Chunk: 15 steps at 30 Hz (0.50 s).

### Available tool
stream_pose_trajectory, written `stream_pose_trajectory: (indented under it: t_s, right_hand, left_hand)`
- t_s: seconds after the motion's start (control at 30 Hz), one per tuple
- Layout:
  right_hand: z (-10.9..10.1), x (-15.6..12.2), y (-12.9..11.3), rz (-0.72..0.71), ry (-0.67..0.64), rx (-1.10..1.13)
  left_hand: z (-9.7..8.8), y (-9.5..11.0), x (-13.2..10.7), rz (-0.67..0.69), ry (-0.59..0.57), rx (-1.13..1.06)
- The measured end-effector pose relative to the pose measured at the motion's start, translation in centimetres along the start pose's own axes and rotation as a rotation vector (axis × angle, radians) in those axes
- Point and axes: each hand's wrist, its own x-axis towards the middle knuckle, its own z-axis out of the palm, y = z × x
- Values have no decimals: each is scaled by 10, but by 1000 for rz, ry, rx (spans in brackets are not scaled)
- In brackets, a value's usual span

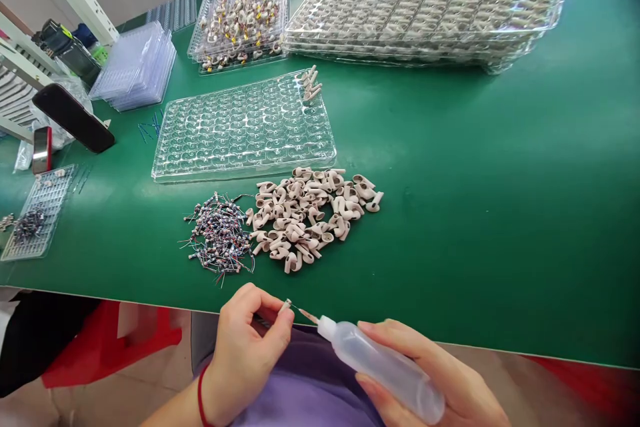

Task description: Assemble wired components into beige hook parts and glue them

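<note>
My left hand [247, 350] is closed in a pinch on a small wired component [285, 307] just below the table's front edge. My right hand [435, 380] is wrapped round a clear squeeze bottle [385, 367], and the bottle's thin needle tip [306, 313] points left and nearly meets the component. On the green table [475, 213] above my hands lie a heap of beige plastic shells [307, 213] and, to its left, a pile of small wired parts [220, 237]. Behind them sits a clear blister tray [240, 130] with a few shells at its far right corner.
Stacked clear trays full of shells [430, 7] fill the back right. A tray of shells with yellow bits [240, 23] and empty tray stacks [135, 67] stand at the back left. A black phone [73, 118], a tape roll [41, 149] and a small tray [37, 210] lie far left.
</note>
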Motion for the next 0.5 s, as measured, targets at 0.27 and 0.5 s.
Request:
stream_pose_trajectory:
  t_s: [0.27,0.5]
  right_hand:
    - [0,2,-3,19,6,11]
    - [-1,4,-4,9,3,15]
  left_hand:
    - [0,-1,-2,8,-9,-4]
    - [0,-2,-2,12,-15,-6]
